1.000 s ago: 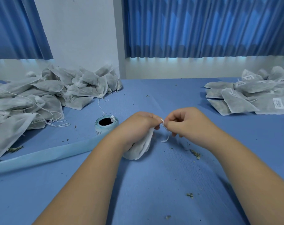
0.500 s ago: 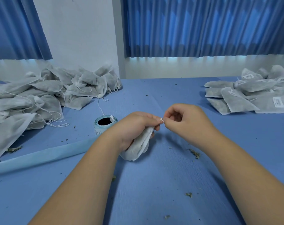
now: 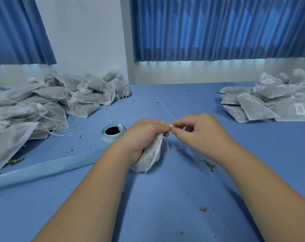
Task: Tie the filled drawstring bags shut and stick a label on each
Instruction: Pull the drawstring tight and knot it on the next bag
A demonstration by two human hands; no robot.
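roughly midway: left hand (image 3: 144,135) gripped the bag (image 3: 150,158) at frame centre, right hand (image 3: 200,133) pinched its drawstring (image 3: 171,126), knot seemingly unfinished, no label seen; labelled pile (image 3: 270,103) lay upper right, large unlabelled heap (image 3: 43,105) waited at left

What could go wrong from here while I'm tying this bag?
The drawstring is pinched only at the fingertips of the right hand; it might slip before the knot tightens. The left hand grips the bag near its neck, so filling could spill, like the crumbs on the table.
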